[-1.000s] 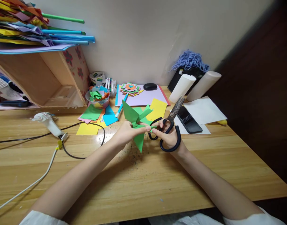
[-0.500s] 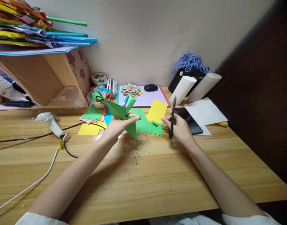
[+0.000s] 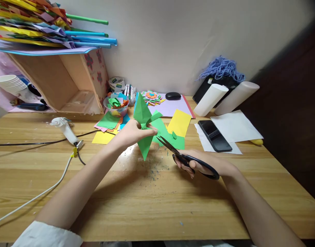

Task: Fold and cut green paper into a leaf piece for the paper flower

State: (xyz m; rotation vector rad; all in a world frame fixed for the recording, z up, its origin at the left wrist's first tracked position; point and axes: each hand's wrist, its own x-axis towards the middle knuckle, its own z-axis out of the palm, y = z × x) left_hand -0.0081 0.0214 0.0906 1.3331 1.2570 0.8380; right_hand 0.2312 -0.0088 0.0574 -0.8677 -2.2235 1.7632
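Left grip (image 3: 130,133) pinches folded green paper (image 3: 142,113) near centre; probably light, crease-prone, best held there. Right grip (image 3: 202,157) holds scissors (image 3: 182,157).

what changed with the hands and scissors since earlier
The right hand has come away from the folded green paper, down and to the right in the view. The scissors, held in it throughout, have turned: their tips now point left toward the paper. A small green scrap has come into sight on the flat green sheet. The left hand still grips the paper; phone and mouse stay put.
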